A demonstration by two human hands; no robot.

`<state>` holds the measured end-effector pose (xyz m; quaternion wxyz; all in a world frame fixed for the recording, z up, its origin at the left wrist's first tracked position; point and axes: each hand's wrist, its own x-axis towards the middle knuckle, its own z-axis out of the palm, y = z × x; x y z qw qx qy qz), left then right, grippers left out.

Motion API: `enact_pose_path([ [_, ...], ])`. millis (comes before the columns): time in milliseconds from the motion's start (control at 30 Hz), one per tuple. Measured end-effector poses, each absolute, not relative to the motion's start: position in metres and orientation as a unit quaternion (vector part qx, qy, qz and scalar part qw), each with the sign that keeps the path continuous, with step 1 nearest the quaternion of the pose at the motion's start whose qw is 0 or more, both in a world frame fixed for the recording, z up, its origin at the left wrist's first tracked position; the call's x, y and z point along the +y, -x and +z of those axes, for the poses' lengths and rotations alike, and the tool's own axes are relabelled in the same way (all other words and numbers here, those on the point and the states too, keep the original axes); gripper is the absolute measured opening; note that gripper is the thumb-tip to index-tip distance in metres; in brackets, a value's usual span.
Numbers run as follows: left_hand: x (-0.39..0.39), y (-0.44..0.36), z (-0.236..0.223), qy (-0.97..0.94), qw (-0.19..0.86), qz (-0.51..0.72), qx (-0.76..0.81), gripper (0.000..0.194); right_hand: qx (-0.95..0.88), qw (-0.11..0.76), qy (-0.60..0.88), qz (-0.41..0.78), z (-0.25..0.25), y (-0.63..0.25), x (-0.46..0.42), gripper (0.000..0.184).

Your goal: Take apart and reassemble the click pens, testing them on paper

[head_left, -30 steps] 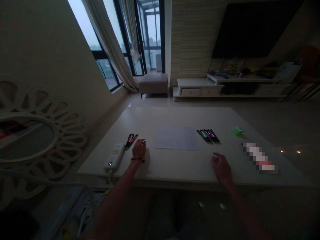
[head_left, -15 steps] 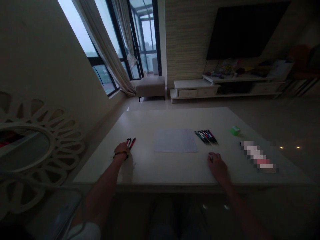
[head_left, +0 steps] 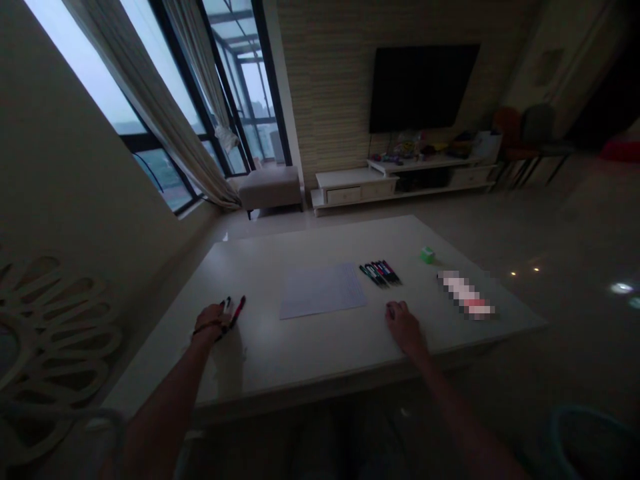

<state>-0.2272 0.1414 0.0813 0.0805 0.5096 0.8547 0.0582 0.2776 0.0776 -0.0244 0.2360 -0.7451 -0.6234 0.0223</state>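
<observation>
At the left side of the white table, my left hand is closed around pens, its fingers partly hidden. A black-and-white pen sticks out past the fingers, and a red-and-black pen lies slanted just beside it. My right hand rests on the table with its fingers curled in; a small dark spot shows at the fingertips, too unclear to name. A sheet of paper lies flat between the hands. Beyond my right hand is a row of several pens side by side.
A small green box-like object stands toward the right edge of the table, near a blurred-out item. Across the floor are a low grey bench and a white TV cabinet. A round decorative frame is at far left.
The view has turned right and tilted, so everything sits further left. My left hand stays at the pens, with a little more of them showing; my right hand stays curled on the table.
</observation>
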Motion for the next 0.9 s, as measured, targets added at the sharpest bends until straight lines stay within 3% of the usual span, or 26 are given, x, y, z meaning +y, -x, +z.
enact_pose_path([
  [100, 0.137, 0.21, 0.094, -0.475, 0.174, 0.263, 0.822, 0.019, -0.615, 0.281, 0.735, 0.044, -0.022, -0.279, 0.077, 0.026],
  [200, 0.123, 0.168, 0.091, -0.485, 0.232, 0.327, 0.777, 0.034, -0.593, 0.373, 0.706, 0.109, -0.016, -0.261, 0.072, 0.032],
  [333, 0.085, 0.075, 0.07, -0.449, 0.422, 0.522, 0.589, 0.047, -0.572, 0.435, 0.58, 0.384, 0.006, -0.194, 0.057, 0.054],
  [433, 0.054, 0.014, 0.055, -0.418, 0.487, 0.55, 0.534, 0.044, -0.538, 0.414, 0.475, 0.559, 0.024, -0.142, 0.047, 0.06],
  [533, 0.035, -0.015, 0.044, -0.433, 0.497, 0.534, 0.529, 0.045, -0.523, 0.451, 0.442, 0.573, 0.035, -0.122, 0.042, 0.051],
  [633, 0.028, -0.016, 0.037, -0.492, 0.422, 0.517, 0.559, 0.047, -0.524, 0.467, 0.457, 0.546, 0.036, -0.134, 0.04, 0.046],
  [733, 0.026, -0.004, 0.036, -0.598, 0.202, 0.492, 0.599, 0.046, -0.561, 0.475, 0.487, 0.472, 0.034, -0.156, 0.041, 0.039],
  [800, 0.027, 0.004, 0.035, -0.696, 0.078, 0.413, 0.583, 0.036, -0.582, 0.475, 0.481, 0.452, 0.033, -0.166, 0.043, 0.034],
  [900, 0.032, 0.008, 0.031, -0.807, 0.018, 0.261, 0.529, 0.02, -0.537, 0.477, 0.475, 0.508, 0.029, -0.167, 0.045, 0.036],
])
